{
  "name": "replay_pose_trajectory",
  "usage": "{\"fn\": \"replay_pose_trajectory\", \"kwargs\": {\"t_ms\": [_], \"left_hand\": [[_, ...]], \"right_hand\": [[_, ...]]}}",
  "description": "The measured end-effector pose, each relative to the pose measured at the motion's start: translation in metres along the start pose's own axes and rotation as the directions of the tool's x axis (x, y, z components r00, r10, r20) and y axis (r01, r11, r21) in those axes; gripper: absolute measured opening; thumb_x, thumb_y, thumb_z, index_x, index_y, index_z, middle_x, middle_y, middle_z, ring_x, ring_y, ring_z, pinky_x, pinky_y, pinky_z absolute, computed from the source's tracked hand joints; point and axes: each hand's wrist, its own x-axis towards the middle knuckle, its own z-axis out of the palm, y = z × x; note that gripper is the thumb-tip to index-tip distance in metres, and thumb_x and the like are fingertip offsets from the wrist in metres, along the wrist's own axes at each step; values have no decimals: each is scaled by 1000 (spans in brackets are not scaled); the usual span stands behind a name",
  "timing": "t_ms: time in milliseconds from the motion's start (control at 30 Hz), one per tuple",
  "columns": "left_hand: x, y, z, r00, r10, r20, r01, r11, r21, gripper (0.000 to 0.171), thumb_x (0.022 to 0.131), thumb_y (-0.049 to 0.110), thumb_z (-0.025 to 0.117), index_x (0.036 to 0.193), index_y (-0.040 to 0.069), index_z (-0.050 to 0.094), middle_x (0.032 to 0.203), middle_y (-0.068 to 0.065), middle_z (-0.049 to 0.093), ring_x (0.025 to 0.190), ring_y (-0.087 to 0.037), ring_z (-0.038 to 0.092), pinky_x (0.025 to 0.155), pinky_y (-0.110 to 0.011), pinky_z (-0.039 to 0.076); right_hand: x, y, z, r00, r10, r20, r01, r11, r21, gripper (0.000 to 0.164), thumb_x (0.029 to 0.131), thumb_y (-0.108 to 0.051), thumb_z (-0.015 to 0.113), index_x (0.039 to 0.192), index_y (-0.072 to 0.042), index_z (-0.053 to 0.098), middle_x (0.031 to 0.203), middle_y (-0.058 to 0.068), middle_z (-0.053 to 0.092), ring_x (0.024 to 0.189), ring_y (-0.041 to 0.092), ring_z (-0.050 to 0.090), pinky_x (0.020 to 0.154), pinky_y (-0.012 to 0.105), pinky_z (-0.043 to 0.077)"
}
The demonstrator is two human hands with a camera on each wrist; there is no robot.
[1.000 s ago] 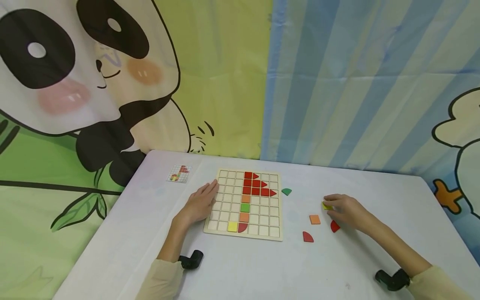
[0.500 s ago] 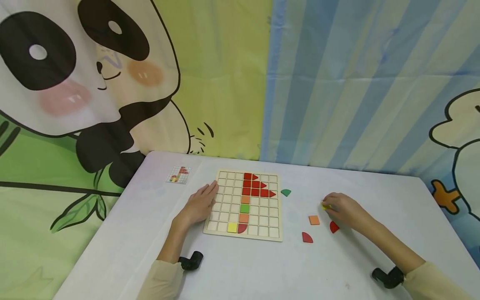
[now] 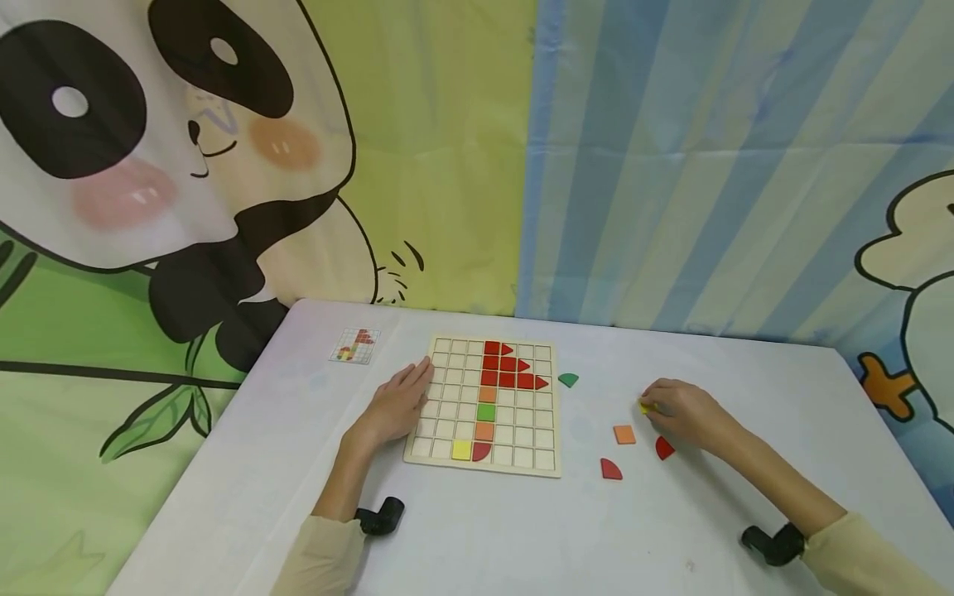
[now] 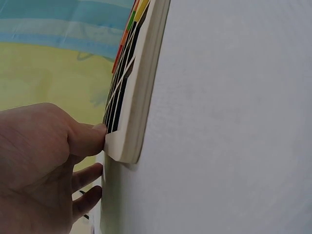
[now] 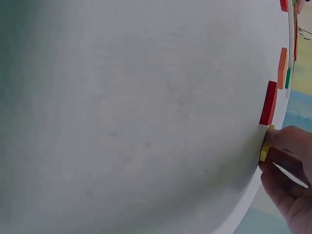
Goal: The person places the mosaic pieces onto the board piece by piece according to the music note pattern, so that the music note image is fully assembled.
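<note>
My left hand (image 3: 397, 404) rests along the left edge of a wooden grid board (image 3: 447, 414), its fingers straight; in the left wrist view the thumb (image 4: 87, 139) touches the board's edge. Red squares and pointed pieces fill part of the board's top. Below them runs a column of orange, green (image 3: 487, 412) and orange squares, ending in a red quarter-circle, with a yellow square (image 3: 462, 450) to its left. Out to the right, my right hand (image 3: 687, 411) pinches a yellow piece (image 5: 265, 146) between thumb and fingers, low at the table; its outline is partly hidden.
Loose on the table (image 3: 537, 538) lie an orange square (image 3: 624, 434), two red quarter-circles (image 3: 611, 469) and a green quarter-circle (image 3: 569, 380) beside the board. A small picture card (image 3: 355, 346) is at the back left. Printed curtains (image 3: 447, 165) hang behind the table.
The right hand's fingers have drawn together around the yellow piece, which shows less than before. Left hand and board stay in place.
</note>
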Motion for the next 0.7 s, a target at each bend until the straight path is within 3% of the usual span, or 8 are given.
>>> {"fn": "replay_pose_trajectory", "kwargs": {"t_ms": [167, 300, 500, 700], "left_hand": [[-1, 1, -1, 1000, -1, -3, 1, 1000, -11, 53, 103, 16, 39, 154, 7, 24, 164, -7, 15, 151, -33, 15, 119, -57, 18], [-1, 1, 0, 1000, -6, -4, 6, 1000, -8, 53, 104, 16, 39, 154, 7, 24, 164, -7, 15, 151, -33, 15, 120, -57, 17], [-1, -1, 0, 1000, -9, -4, 9, 1000, 4, 54, 104, 17, 40, 154, 8, 24, 164, -6, 15, 151, -32, 15, 120, -56, 18], [-1, 0, 0, 1000, 4, -8, -3, 1000, 2, 54, 103, 16, 41, 154, 7, 24, 164, -7, 16, 151, -33, 16, 119, -58, 19]], "right_hand": [[7, -1, -2, 995, -62, -76, 61, 998, -18, 21, 75, -7, 81, 95, -6, 77, 94, 4, 71, 87, 22, 66, 75, 37, 59], [23, -21, -9, 993, -79, -85, 81, 997, 16, 23, 76, -8, 80, 99, -7, 77, 97, 4, 71, 90, 22, 66, 76, 36, 59], [58, -85, -7, 983, -165, -85, 176, 974, 146, 21, 80, -11, 78, 101, -9, 76, 100, 2, 71, 92, 18, 66, 77, 33, 59], [93, -152, 14, 954, -298, -46, 300, 925, 233, 17, 83, -16, 76, 100, -11, 76, 100, -1, 71, 94, 15, 67, 81, 27, 57]]}}
